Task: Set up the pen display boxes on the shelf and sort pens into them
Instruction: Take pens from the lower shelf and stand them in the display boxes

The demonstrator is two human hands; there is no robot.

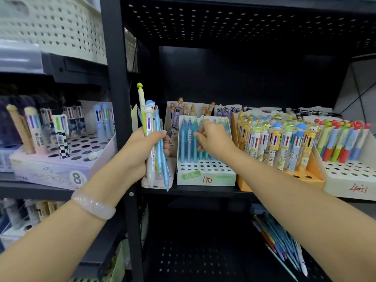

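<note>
My left hand [142, 151] grips a bundle of pens [155, 147] upright in front of the black shelf post: a yellow-topped one, a cartoon-head multicolour one and several blue ones. My right hand [213, 139] reaches into the white and green display box [205, 176] on the shelf, its fingers curled among the blue and teal pens [188, 139] standing in the box's holes. Whether it pinches one pen I cannot tell. The box's front rows of holes stand empty.
An orange box of cartoon multicolour pens [280, 143] and a white box of red-topped pens [343, 143] stand to the right. A pink box [156, 183] sits behind my left hand. Loose pens [284, 243] lie on the lower shelf. A box marked 8 [61, 165] stands at left.
</note>
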